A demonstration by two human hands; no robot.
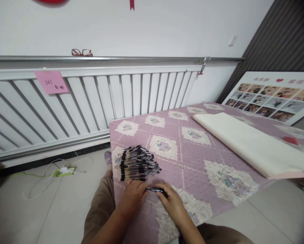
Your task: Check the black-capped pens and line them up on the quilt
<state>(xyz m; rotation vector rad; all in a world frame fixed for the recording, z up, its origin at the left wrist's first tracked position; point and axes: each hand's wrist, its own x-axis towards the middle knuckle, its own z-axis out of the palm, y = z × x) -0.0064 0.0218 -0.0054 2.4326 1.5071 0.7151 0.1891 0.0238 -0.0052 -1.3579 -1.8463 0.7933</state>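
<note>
A slim dark pen with a silvery section point(155, 189) lies level between my two hands, low over the table's near edge. My right hand point(172, 202) is closed, with thumb and fingers pinching the pen's right end. At its left end, my left hand point(133, 196) is closed with its fingertips against the pen's thin tip; the fingers partly hide what they grip. Just beyond my left hand, a stacked pile of similar pens point(139, 164) lies on the tablecloth, with dark ends to the left and black-and-silver ends to the right.
A purple tablecloth with floral diamonds point(181, 162) covers the table. A large cream sheet point(243, 142) lies on the right, before a photo board point(274, 98). Behind is a white radiator point(131, 91) with a pink note point(51, 82); glasses point(82, 52) rest on the pipe. A power strip point(65, 171) sits on the floor.
</note>
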